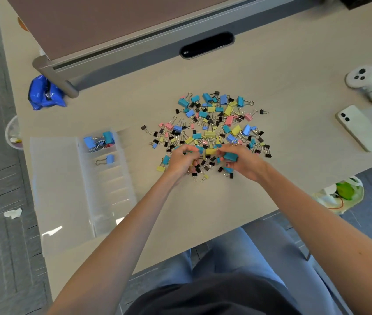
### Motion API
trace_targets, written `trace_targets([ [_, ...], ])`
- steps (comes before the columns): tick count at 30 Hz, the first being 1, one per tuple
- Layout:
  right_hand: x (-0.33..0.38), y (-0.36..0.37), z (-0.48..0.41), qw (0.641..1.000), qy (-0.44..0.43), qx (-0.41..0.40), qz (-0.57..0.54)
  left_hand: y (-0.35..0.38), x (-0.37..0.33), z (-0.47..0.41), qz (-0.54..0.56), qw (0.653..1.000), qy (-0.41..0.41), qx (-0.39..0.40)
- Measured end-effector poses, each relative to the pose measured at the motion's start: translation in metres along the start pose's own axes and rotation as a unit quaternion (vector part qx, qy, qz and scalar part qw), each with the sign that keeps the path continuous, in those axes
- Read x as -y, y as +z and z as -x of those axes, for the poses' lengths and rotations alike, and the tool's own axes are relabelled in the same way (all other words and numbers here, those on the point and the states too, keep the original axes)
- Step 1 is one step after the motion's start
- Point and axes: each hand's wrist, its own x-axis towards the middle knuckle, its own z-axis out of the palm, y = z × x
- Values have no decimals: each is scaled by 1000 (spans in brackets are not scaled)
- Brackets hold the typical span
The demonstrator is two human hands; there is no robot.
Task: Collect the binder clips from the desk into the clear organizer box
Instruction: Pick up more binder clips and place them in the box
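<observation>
Right grip (246,163) pinches a teal binder clip (230,156) at the near edge of the pile. Beside it, left grip (181,161) curls down into the same edge; cannot tell whether it holds anything. Loose binder clips (214,123) heaped mid-tabletop (203,201): blue, teal, yellow, pink, small black ones mixed. Clear organizer box (112,192) sits left of the pile, apart from it, its lid (55,178) folded open further left. Far compartment holds several blue and teal clips (99,140); the next holds a single blue clip (108,159). White phone (361,128) and white controller (365,84) lie to the right, well apart from the pile. Blue bag (45,93) at far left
</observation>
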Motion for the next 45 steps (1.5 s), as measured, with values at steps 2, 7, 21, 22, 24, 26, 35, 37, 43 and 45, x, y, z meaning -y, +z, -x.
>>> trace_targets([
  [2, 6, -9, -2, 1000, 9, 7, -14, 11, -1, -8, -79, 995, 40, -47],
  [7, 21, -30, -8, 998, 34, 19, -55, 40, -6, -19, -345, 925, 106, -116],
  [21, 60, -55, -36, 956, -48, -115, 265, 78, -11, -31, -561, 803, 105, -172],
  [22, 60, -57, -39, 939, -72, -125, 313, 79, -11, -31, -569, 797, 104, -175],
  [24, 62, -62, -43, 887, -111, -134, 428, 79, -12, -31, -590, 780, 102, -179],
  [26, 64, -66, -43, 821, -130, -124, 543, 80, -12, -31, -608, 768, 95, -180],
  [35, 74, -65, -53, 678, -137, -75, 718, 81, -20, -29, -575, 794, 69, -187],
  [37, 73, -62, -55, 675, -122, -92, 722, 77, -21, -28, -544, 815, 65, -189],
  [43, 72, -54, -61, 635, -127, -108, 754, 58, -17, -28, -382, 907, 49, -173],
  [45, 72, -53, -62, 633, -124, -111, 756, 52, -16, -31, -280, 947, 47, -148],
])
